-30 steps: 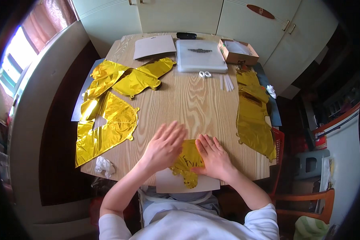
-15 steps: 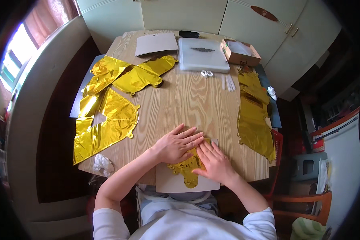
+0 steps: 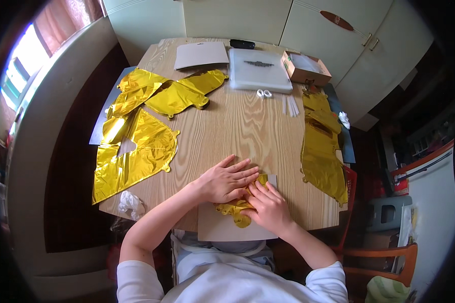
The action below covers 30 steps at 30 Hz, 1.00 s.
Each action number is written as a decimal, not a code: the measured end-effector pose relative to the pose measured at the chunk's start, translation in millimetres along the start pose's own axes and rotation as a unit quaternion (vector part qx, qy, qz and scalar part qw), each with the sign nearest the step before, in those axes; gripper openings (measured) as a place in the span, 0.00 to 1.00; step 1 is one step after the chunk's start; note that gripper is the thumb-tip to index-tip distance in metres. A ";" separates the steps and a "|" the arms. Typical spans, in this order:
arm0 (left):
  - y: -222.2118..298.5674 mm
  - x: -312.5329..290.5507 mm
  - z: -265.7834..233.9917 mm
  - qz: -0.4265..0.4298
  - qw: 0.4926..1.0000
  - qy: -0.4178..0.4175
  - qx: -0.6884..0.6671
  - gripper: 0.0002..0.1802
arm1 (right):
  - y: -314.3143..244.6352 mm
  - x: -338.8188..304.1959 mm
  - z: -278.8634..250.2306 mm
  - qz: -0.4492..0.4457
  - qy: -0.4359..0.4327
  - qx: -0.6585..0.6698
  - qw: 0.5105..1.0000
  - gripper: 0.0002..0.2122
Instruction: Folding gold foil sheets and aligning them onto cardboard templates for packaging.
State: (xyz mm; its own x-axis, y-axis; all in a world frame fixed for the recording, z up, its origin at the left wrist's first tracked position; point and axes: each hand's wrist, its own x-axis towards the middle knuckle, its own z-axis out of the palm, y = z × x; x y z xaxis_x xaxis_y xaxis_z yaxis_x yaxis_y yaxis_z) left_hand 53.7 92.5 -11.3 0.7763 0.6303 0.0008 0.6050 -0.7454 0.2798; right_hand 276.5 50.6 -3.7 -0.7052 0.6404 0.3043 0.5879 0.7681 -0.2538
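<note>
A small flat gold foil balloon lies on a pale sheet of card at the table's near edge. My left hand rests palm down across its upper part, fingers stretched out toward the right. Beside it my right hand presses on the foil, its fingers extended and its thumb near the balloon's lower end. Both hands cover much of the foil, so its full outline is hidden. Neither hand is closed around anything.
More flat gold foil balloons lie at the left and right. At the back are stacked card sheets, a translucent plastic case, an open box, white scissors and clear strips. Crumpled tissue sits front left.
My right hand has shifted slightly down and left on the foil. The balloon's lower end now reaches less far toward me and looks bunched or folded. My left hand is nearly still.
</note>
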 end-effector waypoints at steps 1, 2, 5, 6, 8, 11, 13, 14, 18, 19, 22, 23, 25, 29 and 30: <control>-1.2 0.4 0.4 0.001 1.000 -0.004 -0.001 0.33 | 0.8 0.7 1.4 0.000 0.008 -0.007 1.000 0.20; -1.7 0.4 1.1 0.000 1.000 0.005 -0.006 0.32 | 1.7 1.3 2.0 -0.003 0.017 0.001 1.000 0.19; -1.1 1.0 0.0 -0.004 1.000 0.006 -0.023 0.32 | 3.9 3.0 0.7 -0.014 0.042 0.020 0.999 0.15; -1.1 1.7 -2.8 -0.007 1.000 -0.011 -0.028 0.32 | 4.3 4.4 -0.9 -0.021 0.051 0.022 0.998 0.14; -0.8 1.5 -4.5 -0.010 0.999 -0.025 -0.034 0.32 | 5.7 6.0 -2.8 -0.036 0.059 0.031 0.997 0.12; -1.0 1.3 -3.7 -0.012 0.999 -0.026 -0.033 0.32 | 11.6 7.1 -4.7 -0.058 0.073 0.046 0.995 0.09; 0.1 1.8 -3.9 -0.015 0.999 -0.034 -0.034 0.32 | 16.7 8.4 -6.3 -0.069 0.098 0.055 0.991 0.09; -0.7 1.5 -3.0 -0.013 0.999 -0.030 -0.035 0.32 | 18.0 9.6 -7.7 -0.071 0.107 0.053 0.990 0.08; -2.7 1.8 -2.2 -0.011 0.998 -0.031 -0.047 0.31 | 13.9 14.6 -14.7 -0.100 0.126 -0.005 0.987 0.05; -2.4 2.0 -3.0 -0.014 0.998 -0.036 -0.051 0.31 | 11.0 16.4 -15.5 -0.113 0.128 -0.032 0.985 0.04; -3.4 3.0 -2.2 -0.011 0.998 -0.036 -0.051 0.31 | 6.2 20.5 -14.9 -0.141 0.120 -0.086 0.979 0.04; -4.3 2.5 -1.3 -0.010 0.998 -0.036 -0.051 0.31 | 5.1 22.5 -14.4 -0.145 0.110 -0.098 0.978 0.04; -6.5 1.8 1.0 -0.008 0.998 -0.034 -0.051 0.31 | 4.1 27.9 -14.3 -0.152 0.091 -0.124 0.976 0.03; -7.3 2.4 0.9 -0.010 0.997 -0.035 -0.066 0.31 | 2.4 34.2 -11.4 -0.133 0.131 -0.146 0.972 0.04; -7.3 2.6 1.2 -0.013 0.997 -0.032 -0.068 0.31 | 1.6 34.6 -10.6 -0.128 0.135 -0.155 0.970 0.04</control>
State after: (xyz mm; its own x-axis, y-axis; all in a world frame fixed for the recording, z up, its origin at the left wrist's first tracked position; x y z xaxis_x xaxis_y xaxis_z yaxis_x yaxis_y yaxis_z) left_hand 51.5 99.4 -14.5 0.7729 0.6309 -0.0674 0.5986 -0.6898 0.4072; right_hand 257.3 73.9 16.1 -0.7394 0.3732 0.5604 0.5271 0.8387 0.1369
